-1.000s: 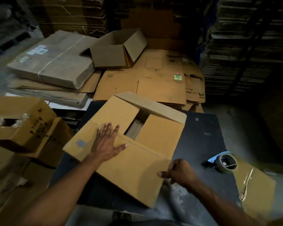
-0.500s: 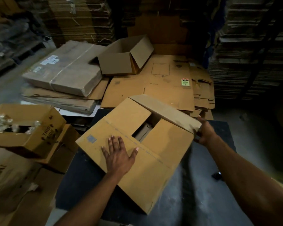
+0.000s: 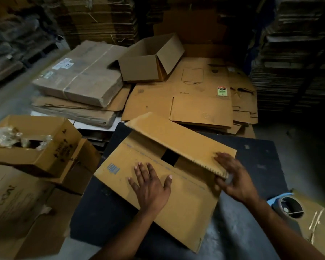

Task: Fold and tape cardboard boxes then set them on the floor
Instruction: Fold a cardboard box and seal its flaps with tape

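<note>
- Lying on the dark table (image 3: 261,158), the box (image 3: 176,207) sits under both hands.
- Left hand (image 3: 150,186) presses flat, fingers spread, on its near flap.
- Right hand (image 3: 233,177) grips the far flap (image 3: 176,137) at its right end.

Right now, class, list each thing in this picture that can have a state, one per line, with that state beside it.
Cardboard box on the table: flaps partly folded, untaped.
Far flap: raised, half lowered.
Left hand: flat, pressing the near flap.
Right hand: gripping the far flap's end.
Tape dispenser: lying unused.
Box behind: open, on its side.
Box at left: open, holding crumpled plastic.
Bundle of flat cardboard: strapped.
</note>
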